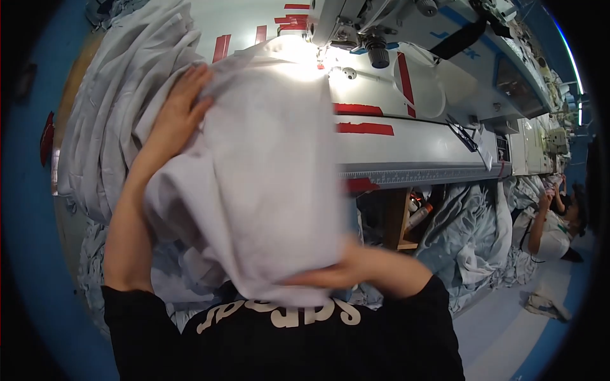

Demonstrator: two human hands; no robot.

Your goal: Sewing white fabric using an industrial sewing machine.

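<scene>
A pale white-grey piece of cloth (273,171) hangs and spreads in front of me, from the sewing machine's lit needle area down to my chest. Its right edge is smeared by motion. My left hand (181,108) lies on the cloth's upper left side with fingers stretched out, beside a thick pile of the same pale cloth (121,114). At the lower right corner my right hand (337,270) grips the cloth; it is blurred, and part of it is hidden by the fabric. The sewing machine head (375,47) stands above, its needle area in bright light.
Red tape strips (365,129) mark the white machine table, and a ruler (413,173) runs along its front edge. Dark thread snips (462,135) lie to the right. Bluish-grey cloth (467,235) is heaped below the table. Another person (553,235) sits at the far right.
</scene>
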